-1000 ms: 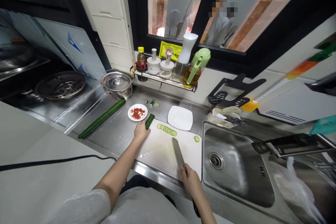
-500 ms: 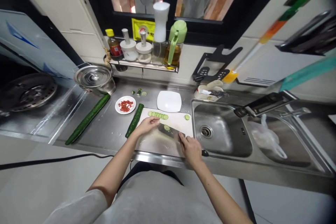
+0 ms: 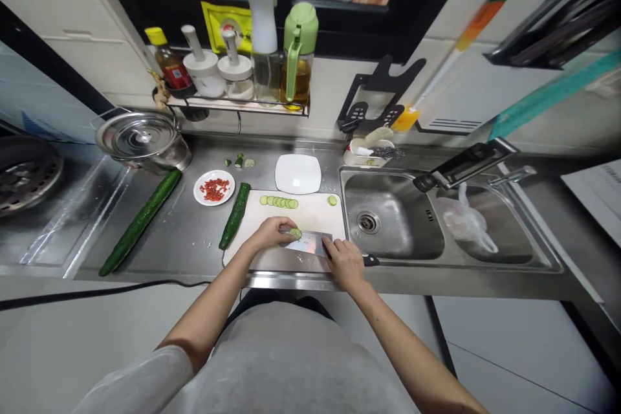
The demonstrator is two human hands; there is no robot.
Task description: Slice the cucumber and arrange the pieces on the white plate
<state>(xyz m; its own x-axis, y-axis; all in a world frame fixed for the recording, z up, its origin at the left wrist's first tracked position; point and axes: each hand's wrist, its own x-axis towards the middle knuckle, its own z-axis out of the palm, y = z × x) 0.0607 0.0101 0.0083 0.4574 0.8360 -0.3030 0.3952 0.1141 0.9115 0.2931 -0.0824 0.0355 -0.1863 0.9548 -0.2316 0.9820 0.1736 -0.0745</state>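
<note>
My right hand [image 3: 345, 262] grips a kitchen knife [image 3: 309, 244], its wide blade pointing left over the white cutting board [image 3: 257, 261] and its black handle end showing past my palm. Closed at the tip of the blade, my left hand [image 3: 270, 234] pinches a round cucumber slice [image 3: 295, 233] against or just above the steel; exact contact is hard to see. Behind the hands lies an overlapping row of cucumber slices [image 3: 279, 202]. A few more slices [image 3: 332, 200] sit at the board's right corner. A cut cucumber [image 3: 235, 216] rests along the board's left edge.
A long whole cucumber [image 3: 140, 223] lies further left, near a lidded steel pot [image 3: 145, 142]. A plate of chopped red pieces [image 3: 198, 194] and a white square plate [image 3: 297, 174] stand behind. To the right is the sink [image 3: 398, 226]; bottles [image 3: 298, 58] line a wall shelf.
My left fingers have closed on the slice that lay on the blade. The blade has shifted and turned, now reflecting light. The camera view has also shifted.
</note>
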